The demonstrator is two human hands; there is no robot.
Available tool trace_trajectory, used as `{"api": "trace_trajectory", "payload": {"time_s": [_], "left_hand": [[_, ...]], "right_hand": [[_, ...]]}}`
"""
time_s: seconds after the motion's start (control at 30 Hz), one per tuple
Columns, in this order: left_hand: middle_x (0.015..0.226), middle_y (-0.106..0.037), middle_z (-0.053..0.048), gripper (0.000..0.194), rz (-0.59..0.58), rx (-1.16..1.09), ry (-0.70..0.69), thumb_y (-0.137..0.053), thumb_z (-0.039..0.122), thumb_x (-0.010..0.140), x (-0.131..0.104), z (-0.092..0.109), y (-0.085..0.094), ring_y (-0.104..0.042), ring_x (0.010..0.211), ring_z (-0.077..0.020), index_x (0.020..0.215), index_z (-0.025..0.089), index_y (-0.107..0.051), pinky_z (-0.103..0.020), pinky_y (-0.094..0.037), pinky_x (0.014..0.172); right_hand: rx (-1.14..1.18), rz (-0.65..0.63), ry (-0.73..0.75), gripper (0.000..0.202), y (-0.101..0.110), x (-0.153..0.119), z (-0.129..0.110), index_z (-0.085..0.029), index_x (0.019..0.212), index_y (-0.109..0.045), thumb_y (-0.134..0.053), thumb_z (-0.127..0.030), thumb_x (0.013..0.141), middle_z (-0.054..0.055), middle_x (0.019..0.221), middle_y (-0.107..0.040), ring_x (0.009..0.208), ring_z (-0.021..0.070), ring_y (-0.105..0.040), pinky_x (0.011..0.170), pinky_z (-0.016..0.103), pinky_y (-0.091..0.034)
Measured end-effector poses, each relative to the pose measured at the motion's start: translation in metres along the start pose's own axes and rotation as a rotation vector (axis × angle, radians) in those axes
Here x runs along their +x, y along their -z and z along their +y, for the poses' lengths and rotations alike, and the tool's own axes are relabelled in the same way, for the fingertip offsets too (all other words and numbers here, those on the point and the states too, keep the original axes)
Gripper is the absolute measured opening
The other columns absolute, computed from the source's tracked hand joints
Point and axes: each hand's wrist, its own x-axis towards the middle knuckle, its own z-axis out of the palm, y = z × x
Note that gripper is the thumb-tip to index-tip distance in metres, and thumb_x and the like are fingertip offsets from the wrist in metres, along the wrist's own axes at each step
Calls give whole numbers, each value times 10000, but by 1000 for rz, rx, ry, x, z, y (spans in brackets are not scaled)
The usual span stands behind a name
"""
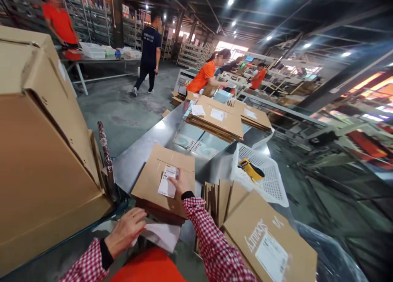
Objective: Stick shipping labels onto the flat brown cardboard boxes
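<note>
A flat brown cardboard box tops a stack on the metal table in front of me. A white printed label lies on its upper face. My right hand rests over the label's right edge, fingers stretched out. Lower left, close to my body, my left hand has its fingers closed on white paper, which hangs below the stack's near edge. Part of that paper is hidden by the hand.
Labelled cartons stand on edge at right. A white basket holds a yellow-and-black device. More flat cartons lie on light blue boxes ahead. A large carton blocks the left. Several people work or walk beyond.
</note>
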Motion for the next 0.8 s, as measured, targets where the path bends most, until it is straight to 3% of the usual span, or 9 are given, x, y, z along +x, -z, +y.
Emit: {"api": "trace_trajectory", "payload": {"time_s": [0.1, 0.2, 0.27, 0.33, 0.43, 0.5, 0.6, 0.67, 0.8], "left_hand": [[1347, -541, -127, 170, -28, 29, 48, -590, 209, 872, 20, -4, -6, -458, 1273, -299, 714, 163, -636, -525, -407, 1026], [1422, -471, -145, 211, -98, 35, 91, -653, 231, 828, 31, -10, -11, -400, 1326, -316, 634, 154, -619, -564, -376, 1039], [1439, -455, -132, 193, -114, 31, 96, -668, 205, 809, 31, -11, -15, -385, 1341, -299, 629, 157, -619, -555, -360, 1056], [1440, -456, -130, 170, -107, 43, 100, -676, 188, 796, 28, -12, -19, -385, 1342, -293, 637, 161, -623, -549, -355, 1063], [1399, -506, -130, 149, -101, 69, 94, -657, 170, 801, 26, -15, -19, -435, 1308, -287, 654, 167, -630, -533, -377, 1052], [1366, -536, -129, 144, -90, 102, 102, -620, 165, 819, 26, -22, -16, -472, 1276, -288, 678, 173, -645, -524, -400, 1039], [1339, -538, -159, 196, -37, 153, 145, -551, 189, 851, 24, -37, -11, -501, 1236, -341, 707, 171, -683, -546, -460, 967], [1321, -535, -173, 257, 31, 153, 163, -515, 234, 869, 19, -46, -13, -515, 1208, -373, 716, 173, -713, -548, -501, 908], [1316, -529, -163, 348, 125, 61, 168, -451, 329, 905, 5, -50, -28, -537, 1180, -371, 781, 183, -742, -532, -521, 892]], "right_hand": [[-97, -25, 17, 546, -5, -6, -7, -149, 1140, -526, -681, -166, 616, 125, 1102, -622, 994, 279, -600, 890, 408, -461], [-208, 8, -2, 675, -3, -12, -12, -95, 1220, -502, -748, -223, 605, 219, 1251, -528, 1159, 372, -501, 962, 480, -397], [-379, 70, -27, 681, -7, -20, -13, -74, 1274, -482, -726, -323, 689, 263, 1354, -432, 1264, 416, -387, 1024, 549, -302], [-550, 38, 50, 616, -17, -28, -13, -112, 1327, -465, -618, -404, 807, 228, 1435, -365, 1332, 390, -309, 1076, 567, -205], [-633, -125, 203, 544, -21, -31, -8, -191, 1396, -414, -473, -414, 904, 133, 1485, -346, 1388, 310, -245, 1121, 530, -128], [-631, -84, 39, 557, -7, -29, 0, -142, 1414, -388, -440, -390, 919, 158, 1489, -329, 1403, 318, -208, 1117, 537, -135], [-575, 80, -283, 561, 23, -36, 13, 4, 1358, -422, -460, -306, 892, 278, 1444, -333, 1376, 377, -247, 1089, 546, -211], [-524, 124, -331, 533, 31, -50, 16, 24, 1311, -463, -490, -250, 855, 293, 1398, -384, 1339, 373, -319, 1085, 499, -262], [-408, 192, -353, 509, 28, -70, 16, -29, 1286, -486, -511, -217, 813, 237, 1332, -474, 1255, 330, -430, 1052, 440, -346]]}}
